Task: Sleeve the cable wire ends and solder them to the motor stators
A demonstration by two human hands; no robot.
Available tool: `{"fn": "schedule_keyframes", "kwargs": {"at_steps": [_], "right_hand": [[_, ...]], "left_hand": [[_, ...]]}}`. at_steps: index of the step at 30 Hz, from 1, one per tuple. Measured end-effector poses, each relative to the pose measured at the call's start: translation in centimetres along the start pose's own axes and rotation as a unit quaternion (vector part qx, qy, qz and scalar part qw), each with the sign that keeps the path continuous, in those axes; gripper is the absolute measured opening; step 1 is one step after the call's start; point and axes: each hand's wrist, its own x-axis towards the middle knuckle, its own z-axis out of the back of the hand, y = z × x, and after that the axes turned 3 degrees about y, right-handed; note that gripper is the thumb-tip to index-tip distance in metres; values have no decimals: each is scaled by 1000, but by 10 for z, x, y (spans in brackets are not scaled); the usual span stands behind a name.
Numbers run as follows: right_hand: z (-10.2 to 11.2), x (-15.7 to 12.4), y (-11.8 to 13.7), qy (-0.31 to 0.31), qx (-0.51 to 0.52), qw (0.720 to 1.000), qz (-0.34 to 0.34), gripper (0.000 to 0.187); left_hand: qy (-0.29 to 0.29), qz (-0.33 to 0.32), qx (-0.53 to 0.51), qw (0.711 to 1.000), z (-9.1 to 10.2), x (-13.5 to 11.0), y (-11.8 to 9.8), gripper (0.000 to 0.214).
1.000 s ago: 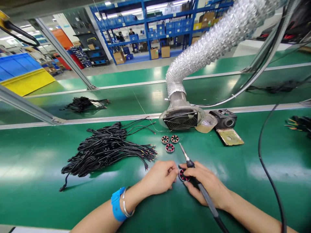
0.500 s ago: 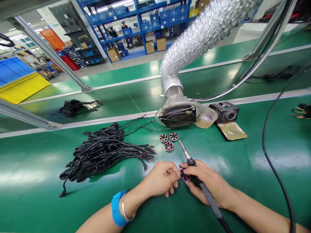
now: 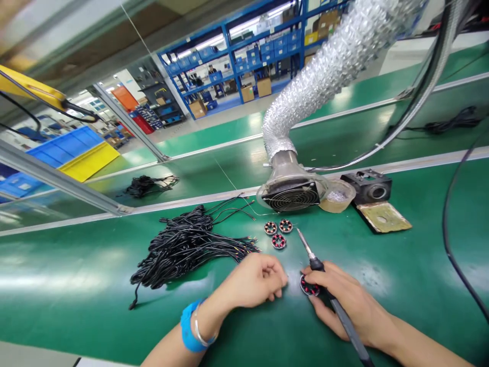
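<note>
My right hand (image 3: 353,300) grips a soldering iron (image 3: 316,263) with its tip pointing up and away from me. The same hand's fingertips also hold a small ring-shaped motor stator (image 3: 308,286) with red windings, just above the green bench. To the left, my left hand (image 3: 260,280) is closed with thumb and fingers pinched together; whether anything tiny is between them I cannot make out. A gap separates it from the stator. Three more stators (image 3: 278,241) lie in a cluster on the bench beyond my hands, close to the iron's tip.
A heap of black cables (image 3: 183,250) lies at the left. Behind the stators stands a fume extractor (image 3: 292,196) on a silver duct (image 3: 305,97). Right of it are a tub (image 3: 336,204) and a soldering iron stand (image 3: 369,186) with a sponge tray (image 3: 384,216). A black cord (image 3: 454,255) hangs at right.
My left hand has come away from the stator, leaving a gap. My right hand still holds the iron and stator, now slightly farther right. The camera view has shifted, so the scene sits lower and farther right.
</note>
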Motion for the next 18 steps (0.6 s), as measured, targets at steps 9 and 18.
{"fn": "schedule_keyframes", "kwargs": {"at_steps": [9, 18], "right_hand": [[5, -2, -1, -19, -32, 999, -17, 40], [-9, -29, -31, -2, -90, 996, 10, 39]], "left_hand": [[-230, -15, 366, 902, 67, 82, -23, 18], [-152, -45, 422, 892, 62, 83, -3, 21]]}}
